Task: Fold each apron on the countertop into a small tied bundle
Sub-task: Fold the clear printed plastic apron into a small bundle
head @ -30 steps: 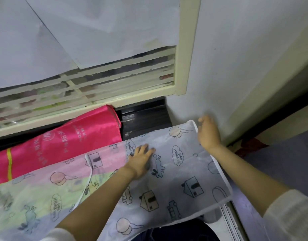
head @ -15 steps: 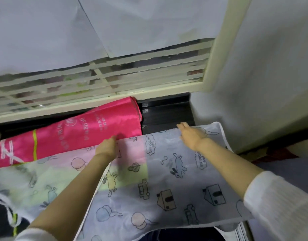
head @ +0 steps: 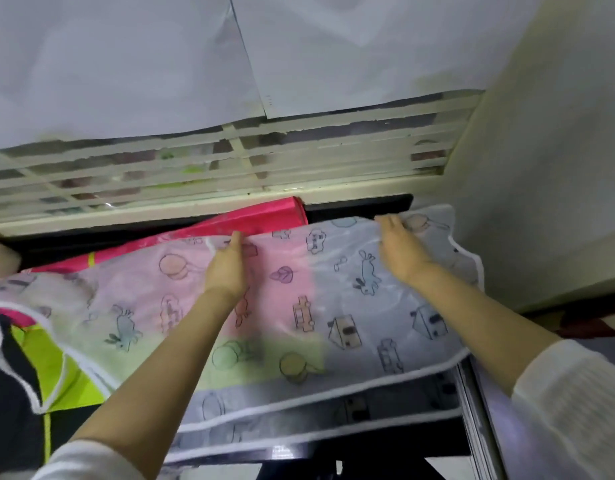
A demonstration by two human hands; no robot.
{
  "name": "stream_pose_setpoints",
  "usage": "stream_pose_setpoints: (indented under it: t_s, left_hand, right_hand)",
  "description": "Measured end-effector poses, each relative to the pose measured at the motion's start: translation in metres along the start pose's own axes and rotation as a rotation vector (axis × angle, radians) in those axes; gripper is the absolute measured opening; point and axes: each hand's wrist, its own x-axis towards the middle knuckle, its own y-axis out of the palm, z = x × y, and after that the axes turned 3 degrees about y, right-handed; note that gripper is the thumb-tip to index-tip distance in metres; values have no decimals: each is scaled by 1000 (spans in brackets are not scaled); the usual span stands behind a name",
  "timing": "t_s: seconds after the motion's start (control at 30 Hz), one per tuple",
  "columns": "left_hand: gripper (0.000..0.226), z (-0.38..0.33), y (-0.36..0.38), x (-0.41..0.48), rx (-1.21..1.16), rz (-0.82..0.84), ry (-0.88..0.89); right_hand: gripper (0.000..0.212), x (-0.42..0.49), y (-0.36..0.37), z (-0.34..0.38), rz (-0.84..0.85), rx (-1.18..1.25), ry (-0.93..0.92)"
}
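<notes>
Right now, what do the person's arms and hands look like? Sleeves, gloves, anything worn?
No gloves: the left hand and right hand are bare, and no ring, watch or band shows on the fingers or wrists. The forearms are uncovered. The left sleeve and right sleeve are white ribbed knit and end well short of the wrists, near the bottom corners of the head view.

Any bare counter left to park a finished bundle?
Only the dark strip under the window sill, between the pink apron and the right wall. Elsewhere it is crowded: the printed apron is spread out, left hand and right hand gripping its far edge.
</notes>
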Motion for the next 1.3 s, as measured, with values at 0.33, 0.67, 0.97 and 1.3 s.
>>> stream_pose_setpoints:
  t_s: [0.33, 0.67, 0.97, 1.3]
  left_hand:
    - [38, -65, 46, -114, 159, 312, 439]
    - [70, -69, 96, -171, 403, 483, 518]
    - [51, -69, 87, -178, 340, 351, 425]
    - [52, -48, 73, -211, 361, 14, 611]
  right_hand:
    - [57, -126, 53, 3, 170, -6, -234]
    - [52, -182, 65, -65, 185, 46, -99]
    - [40, -186, 70, -62, 80, -167, -258]
    - [47, -216, 68, -52, -4, -211, -402]
